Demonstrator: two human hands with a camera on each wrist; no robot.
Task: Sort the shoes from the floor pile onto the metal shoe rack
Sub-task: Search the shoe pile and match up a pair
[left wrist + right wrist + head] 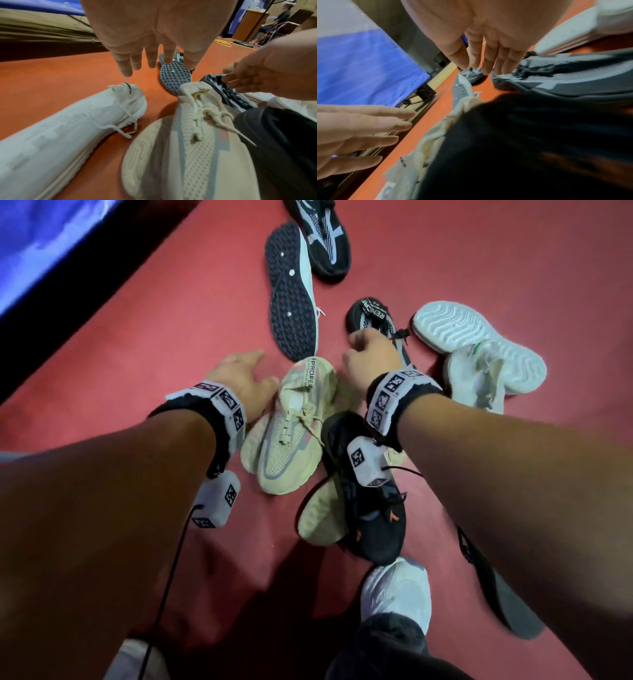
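Shoes lie scattered on the red floor. My left hand (262,368) hovers with straight fingers (150,60) just left of a cream shoe (294,422) and holds nothing. My right hand (363,344) reaches over a black-and-grey shoe (368,311). Its fingers (488,65) are straight at that shoe's collar, with nothing gripped. Under my right wrist a black shoe with orange marks (373,508) lies across a second cream shoe (322,518). The metal rack is not in view.
A studded-sole shoe (291,292) lies on its side beyond the cream shoe, with a black knit shoe (325,237) behind it. White shoes (476,347) lie at the right. Another white shoe (68,135) lies under my left wrist. A blue cloth (41,241) borders the floor's left.
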